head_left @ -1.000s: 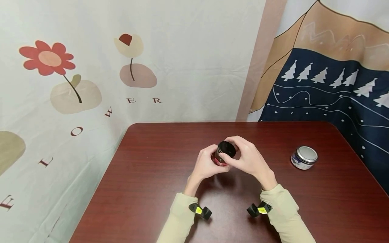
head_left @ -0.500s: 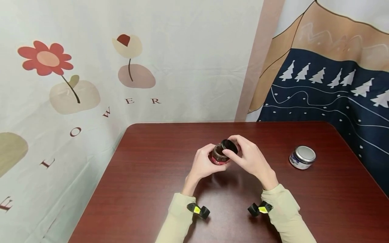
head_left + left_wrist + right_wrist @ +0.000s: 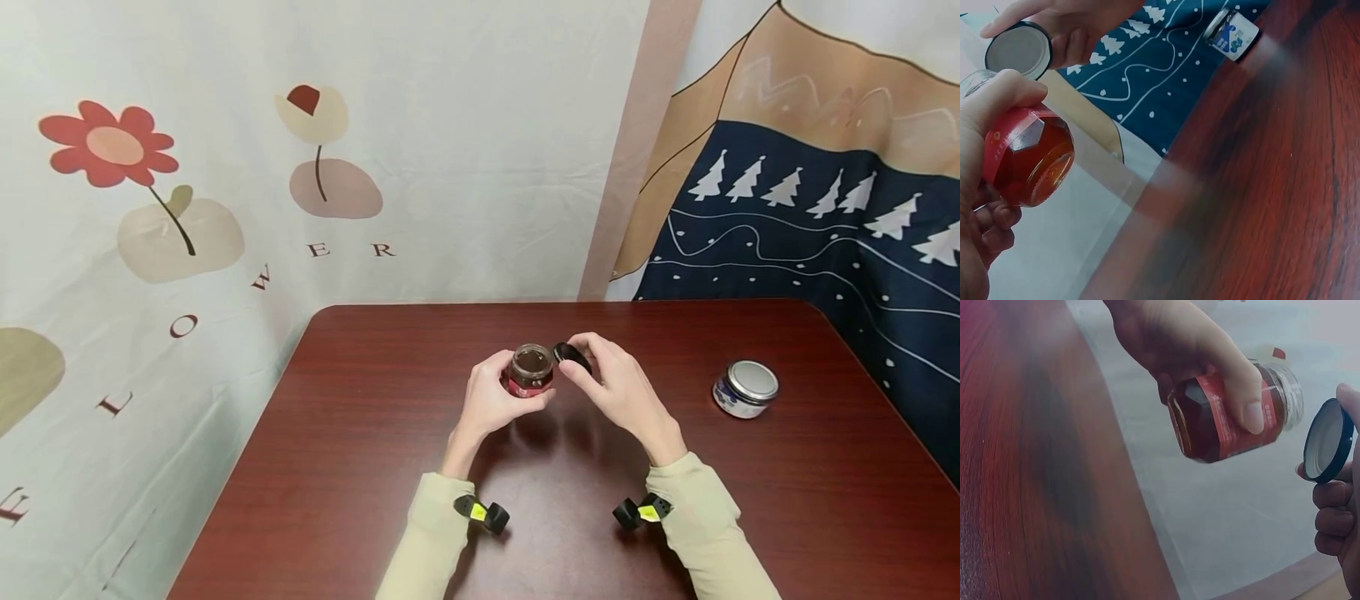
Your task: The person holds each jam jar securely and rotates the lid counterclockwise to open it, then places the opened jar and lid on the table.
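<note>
My left hand grips a glass jar with a red label. The jar's mouth is uncovered, and the left wrist view shows amber-red contents through its glass. Just to the right, my right hand pinches a black lid by its edge, tilted and apart from the jar's rim. The lid's pale inner side faces the jar in the right wrist view. Both hands are held over the table.
A second, shorter jar with a silver lid and a white-and-blue label stands at the right on the dark red table. Printed cloths hang behind and beside the table.
The black lid has come off the jar and tilted away to the right in my right hand. My left hand has moved slightly left with the jar, baring its mouth.
</note>
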A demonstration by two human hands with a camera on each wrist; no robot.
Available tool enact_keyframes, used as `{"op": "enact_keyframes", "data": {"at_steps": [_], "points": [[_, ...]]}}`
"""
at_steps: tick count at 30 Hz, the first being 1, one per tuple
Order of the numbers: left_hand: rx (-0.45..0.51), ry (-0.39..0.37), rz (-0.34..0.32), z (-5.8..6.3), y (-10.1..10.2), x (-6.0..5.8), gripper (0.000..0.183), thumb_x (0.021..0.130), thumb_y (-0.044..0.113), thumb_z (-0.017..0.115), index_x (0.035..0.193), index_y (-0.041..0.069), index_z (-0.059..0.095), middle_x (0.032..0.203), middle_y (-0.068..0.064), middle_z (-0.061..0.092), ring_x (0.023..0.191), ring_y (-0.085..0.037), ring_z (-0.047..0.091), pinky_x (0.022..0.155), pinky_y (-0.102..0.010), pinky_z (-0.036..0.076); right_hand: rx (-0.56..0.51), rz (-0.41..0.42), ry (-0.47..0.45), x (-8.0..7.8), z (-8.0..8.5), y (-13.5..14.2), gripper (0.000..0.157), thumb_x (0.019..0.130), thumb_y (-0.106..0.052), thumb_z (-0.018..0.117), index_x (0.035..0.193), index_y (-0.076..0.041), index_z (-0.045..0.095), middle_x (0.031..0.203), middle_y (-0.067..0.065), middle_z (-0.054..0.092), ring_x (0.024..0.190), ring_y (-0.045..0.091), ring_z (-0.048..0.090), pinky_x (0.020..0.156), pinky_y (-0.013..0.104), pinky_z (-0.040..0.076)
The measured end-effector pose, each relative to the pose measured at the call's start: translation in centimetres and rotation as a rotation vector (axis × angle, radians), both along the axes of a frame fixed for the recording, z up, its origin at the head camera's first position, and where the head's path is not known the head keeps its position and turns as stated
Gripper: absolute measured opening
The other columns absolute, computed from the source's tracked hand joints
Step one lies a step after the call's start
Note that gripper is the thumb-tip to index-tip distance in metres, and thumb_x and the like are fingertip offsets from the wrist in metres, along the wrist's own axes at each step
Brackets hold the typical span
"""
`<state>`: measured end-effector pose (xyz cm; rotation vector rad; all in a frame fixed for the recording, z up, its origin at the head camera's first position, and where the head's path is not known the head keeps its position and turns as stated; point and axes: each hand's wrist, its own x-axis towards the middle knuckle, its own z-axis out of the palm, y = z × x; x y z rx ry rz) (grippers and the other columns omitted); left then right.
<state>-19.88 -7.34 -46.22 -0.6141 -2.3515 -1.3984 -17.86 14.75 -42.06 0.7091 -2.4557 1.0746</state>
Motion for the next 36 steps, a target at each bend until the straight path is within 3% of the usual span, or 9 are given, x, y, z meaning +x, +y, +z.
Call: {"op": "enact_keyframes", "data": {"at_steps": [5, 14, 24, 36], "points": [[0.017, 0.001, 0.019, -0.2, -0.3, -0.3, 0.042, 0.064, 0.032, 0.094, 0.097, 0.017, 0.072, 0.085, 0.008, 0.069, 0.077, -0.009, 0.063, 0.068, -0.028, 0.052, -0.026, 0.008, -0.058, -0.3, -0.4, 0.2, 0.032, 0.1, -0.031, 0.064, 0.124, -0.01, 0.058, 0.101, 0.0, 0.061, 0.09, 0.016, 0.055, 0.077, 0.037, 0.047], [0.025, 0.032, 0.048, -0.8, -0.6, -0.8, 0.045, 0.064, 0.031, 0.094, 0.1, 0.014, 0.073, 0.088, 0.005, 0.071, 0.079, -0.01, 0.065, 0.069, -0.028, 0.053, -0.07, 0.048, -0.132, -0.9, -1.2, 0.2, 0.047, 0.096, -0.03, 0.071, 0.131, -0.008, 0.05, 0.101, 0.003, 0.055, 0.089, 0.015, 0.052, 0.071, 0.03, 0.044], [0.012, 0.018, 0.091, -1.4, -1.1, -1.6, 0.046, 0.066, 0.033, 0.094, 0.102, 0.013, 0.073, 0.088, 0.003, 0.071, 0.081, -0.012, 0.065, 0.071, -0.031, 0.053, -0.092, 0.069, -0.141, -2.1, -2.4, 0.2, 0.044, 0.095, -0.028, 0.072, 0.129, -0.008, 0.051, 0.093, 0.003, 0.053, 0.079, 0.016, 0.051, 0.068, 0.027, 0.043], [0.02, -0.041, 0.139, -1.8, -1.6, -2.0, 0.045, 0.065, 0.034, 0.095, 0.098, 0.013, 0.074, 0.086, 0.003, 0.072, 0.079, -0.012, 0.065, 0.069, -0.03, 0.053, -0.11, 0.083, -0.188, -3.5, -3.4, -0.1, 0.043, 0.094, -0.024, 0.074, 0.125, -0.003, 0.053, 0.094, 0.006, 0.055, 0.08, 0.017, 0.053, 0.069, 0.028, 0.047]]}}
